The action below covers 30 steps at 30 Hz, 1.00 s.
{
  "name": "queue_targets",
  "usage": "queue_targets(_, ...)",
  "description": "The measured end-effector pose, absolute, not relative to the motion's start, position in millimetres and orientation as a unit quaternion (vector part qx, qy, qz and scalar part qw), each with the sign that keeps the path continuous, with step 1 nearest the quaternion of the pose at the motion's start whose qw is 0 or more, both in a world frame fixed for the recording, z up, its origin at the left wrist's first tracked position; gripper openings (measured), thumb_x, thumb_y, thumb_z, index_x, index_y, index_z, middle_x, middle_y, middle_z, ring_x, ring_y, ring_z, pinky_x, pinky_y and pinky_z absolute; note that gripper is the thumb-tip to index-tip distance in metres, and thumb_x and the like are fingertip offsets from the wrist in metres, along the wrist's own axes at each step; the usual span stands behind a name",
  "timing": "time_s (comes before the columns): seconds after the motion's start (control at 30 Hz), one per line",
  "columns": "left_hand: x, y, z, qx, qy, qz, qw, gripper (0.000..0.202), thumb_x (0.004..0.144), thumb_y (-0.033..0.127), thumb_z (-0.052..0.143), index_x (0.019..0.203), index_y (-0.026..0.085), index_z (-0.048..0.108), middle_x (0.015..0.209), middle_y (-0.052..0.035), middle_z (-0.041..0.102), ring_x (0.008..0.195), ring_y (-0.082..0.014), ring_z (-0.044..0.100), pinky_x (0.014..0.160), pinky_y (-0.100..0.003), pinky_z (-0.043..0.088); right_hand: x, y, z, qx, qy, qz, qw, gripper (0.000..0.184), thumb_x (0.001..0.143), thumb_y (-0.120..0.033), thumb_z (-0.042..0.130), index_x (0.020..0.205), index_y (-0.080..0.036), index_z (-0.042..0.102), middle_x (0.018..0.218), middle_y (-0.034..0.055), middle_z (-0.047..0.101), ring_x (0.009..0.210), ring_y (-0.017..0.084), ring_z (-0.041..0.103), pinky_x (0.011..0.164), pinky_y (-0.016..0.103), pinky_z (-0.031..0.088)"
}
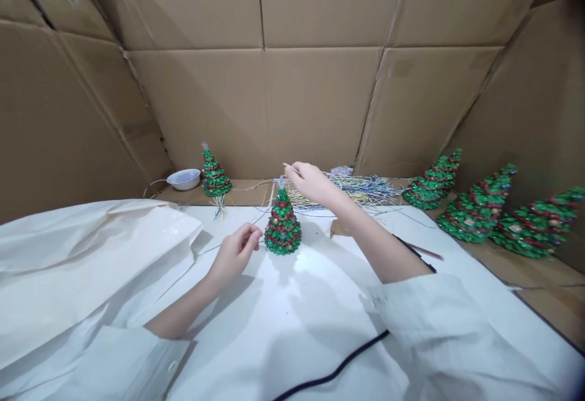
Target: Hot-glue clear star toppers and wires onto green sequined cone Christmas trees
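Note:
A small green beaded Christmas tree point(283, 224) stands upright on the white table, wound with red garland and dotted with ornaments. On its tip is a pale star point(281, 182). My left hand point(238, 247) is closed in a pinch just left of the tree, where a thin dark wire shows at the fingertips and behind the hand. Above and right of the star, my right hand point(307, 180) pinches a thin white stick-like piece point(289, 167). Its end points left, over the star; whether it touches the tree I cannot tell.
Bundles of thin wires point(370, 189) lie behind my right hand. Another tree point(214, 172) and a white bowl point(183, 179) stand back left; several trees point(473, 209) line the right. White sheeting point(91, 255) covers the left. A black cable point(338, 369) crosses the front.

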<state>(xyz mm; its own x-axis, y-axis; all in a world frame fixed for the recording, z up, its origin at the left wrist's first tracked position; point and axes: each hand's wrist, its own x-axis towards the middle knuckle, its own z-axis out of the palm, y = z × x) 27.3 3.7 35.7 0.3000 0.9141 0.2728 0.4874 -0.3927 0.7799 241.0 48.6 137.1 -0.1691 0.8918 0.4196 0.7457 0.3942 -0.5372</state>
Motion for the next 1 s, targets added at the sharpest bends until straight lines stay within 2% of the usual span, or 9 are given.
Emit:
queue_targets(0.07,22,-1,23,0.741,0.476,0.358,0.311,0.026,0.087,0.042,0.042,0.083,0.019,0.053,0.064,0.0012,0.055,0.059,-0.0136,0.050,0.058,-0.024,0.037,233,55,137,-0.522,-0.790,0.104,0.302,0.028,0.086,-0.037,0.047,0.065,-0.018,0.048,0.062,0.0013,0.052,0.056,0.011,0.041,0.057,0.025,0.028)
queue_targets(0.17,15,-3,12,0.714,0.490,0.374,0.332,0.027,0.087,0.044,0.041,0.084,0.020,0.053,0.065,0.0013,0.054,0.060,-0.0150,0.050,0.061,-0.025,0.037,227,57,133,-0.499,-0.816,0.078,0.283,0.031,0.086,-0.032,0.047,0.059,-0.019,0.041,0.054,-0.0016,0.044,0.052,0.010,0.034,0.055,0.025,0.025)
queue_targets(0.3,11,-1,1,0.700,0.506,0.359,0.354,0.033,0.087,0.047,0.039,0.081,0.019,0.055,0.060,0.0008,0.053,0.059,-0.0174,0.049,0.061,-0.027,0.036,227,53,130,-0.502,-0.805,0.053,0.311,0.035,0.087,-0.030,0.044,0.055,-0.020,0.037,0.049,-0.0030,0.037,0.049,0.010,0.029,0.053,0.026,0.022)
queue_targets(0.47,13,-2,-5,0.712,0.491,0.307,0.398,0.043,0.087,0.053,0.037,0.078,0.018,0.059,0.072,-0.0037,0.059,0.074,-0.0201,0.053,0.072,-0.030,0.037,228,42,136,-0.548,-0.748,0.092,0.362,0.033,0.086,-0.031,0.044,0.055,-0.018,0.046,0.050,-0.0033,0.038,0.050,0.009,0.031,0.052,0.026,0.023)
queue_targets(0.6,15,-7,-1,0.640,0.456,0.390,0.481,0.041,0.083,0.054,0.045,0.083,0.016,0.060,0.072,-0.0034,0.057,0.068,-0.0163,0.049,0.064,-0.027,0.038,234,29,137,-0.556,-0.700,0.143,0.424,0.030,0.085,-0.035,0.044,0.063,-0.016,0.054,0.051,-0.0040,0.039,0.050,0.009,0.034,0.051,0.025,0.025)
queue_targets(0.73,12,-9,7,0.586,0.408,0.488,0.501,0.034,0.081,0.047,0.055,0.096,0.017,0.058,0.089,-0.0056,0.062,0.086,-0.0181,0.055,0.079,-0.027,0.042,247,13,124,-0.529,-0.636,0.252,0.502,0.029,0.084,-0.042,0.045,0.069,-0.018,0.052,0.048,-0.0068,0.034,0.043,0.008,0.029,0.046,0.023,0.024)
queue_targets(0.8,11,-9,9,0.563,0.408,0.534,0.480,0.035,0.077,0.048,0.059,0.096,0.018,0.058,0.091,-0.0051,0.063,0.090,-0.0189,0.055,0.079,-0.026,0.042,251,3,113,-0.512,-0.611,0.300,0.523,0.031,0.082,-0.045,0.047,0.066,-0.020,0.048,0.048,-0.0073,0.034,0.041,0.008,0.028,0.044,0.023,0.024)
queue_targets(0.9,12,-11,12,0.496,0.400,0.593,0.491,0.034,0.073,0.047,0.064,0.092,0.020,0.055,0.090,-0.0027,0.062,0.084,-0.0175,0.056,0.072,-0.025,0.044,251,-9,94,-0.500,-0.604,0.337,0.521,0.036,0.081,-0.050,0.050,0.061,-0.021,0.042,0.049,-0.0069,0.035,0.040,0.007,0.028,0.043,0.022,0.026)
queue_targets(1.0,13,-13,15,0.429,0.367,0.636,0.525,0.028,0.072,0.040,0.066,0.087,0.021,0.053,0.088,-0.0015,0.060,0.078,-0.0160,0.057,0.067,-0.024,0.045,251,-13,76,-0.516,-0.616,0.337,0.490,0.039,0.082,-0.052,0.047,0.061,-0.020,0.043,0.050,-0.0060,0.037,0.041,0.007,0.030,0.044,0.021,0.026)
